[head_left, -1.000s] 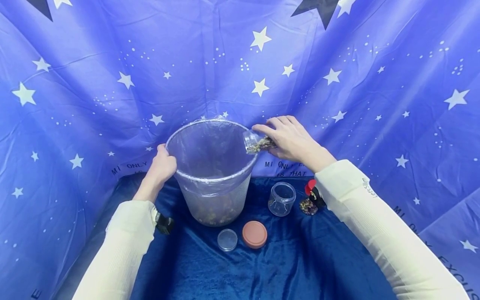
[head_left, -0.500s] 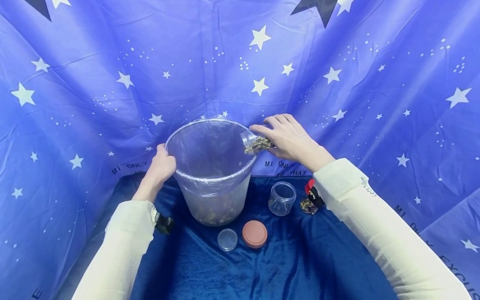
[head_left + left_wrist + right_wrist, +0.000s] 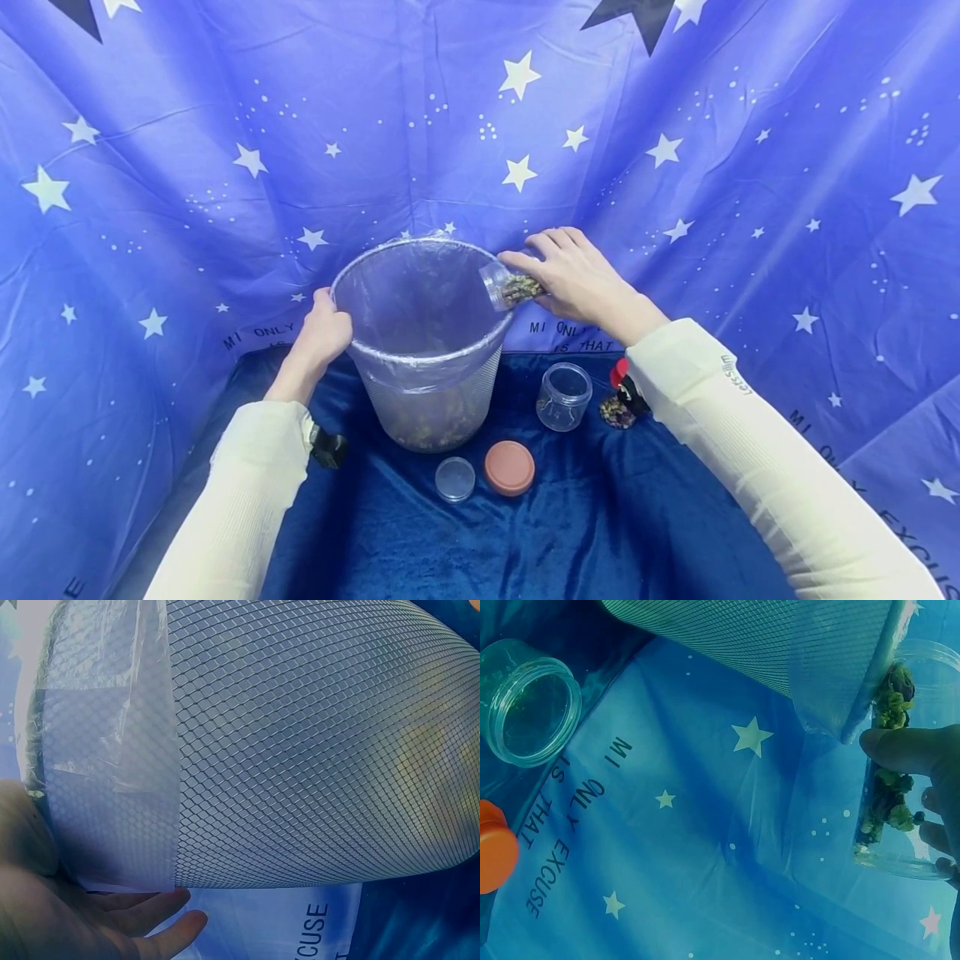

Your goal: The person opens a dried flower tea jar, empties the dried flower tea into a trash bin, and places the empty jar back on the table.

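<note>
My left hand (image 3: 318, 331) grips the left rim of a mesh wastebasket (image 3: 480, 392) lined with a clear plastic bag. In the left wrist view, the thumb side of my hand (image 3: 67, 892) is at the rim and the fingers lie along the outside. Over the right rim, my right hand (image 3: 581, 275) holds a clear jar (image 3: 493, 279) on its side, mouth toward the basket. Greenish-brown dried flowers (image 3: 892, 799) lie along the jar's lower side in the right wrist view. Blurred yellowish bits (image 3: 442, 757) show through the basket's mesh near its bottom.
Right of the basket stands an open clear jar (image 3: 564, 398). Beyond it, a red-lidded container (image 3: 617, 412) of dried pieces is partly hidden by the right wrist's camera. A clear lid (image 3: 454, 480) and a terracotta-coloured lid (image 3: 509, 468) lie in front on blue cloth (image 3: 420, 550).
The right hand and jar have moved slightly left over the rim. The dried flowers shifted toward the jar's mouth, then back from it. The left hand and basket stay put.
</note>
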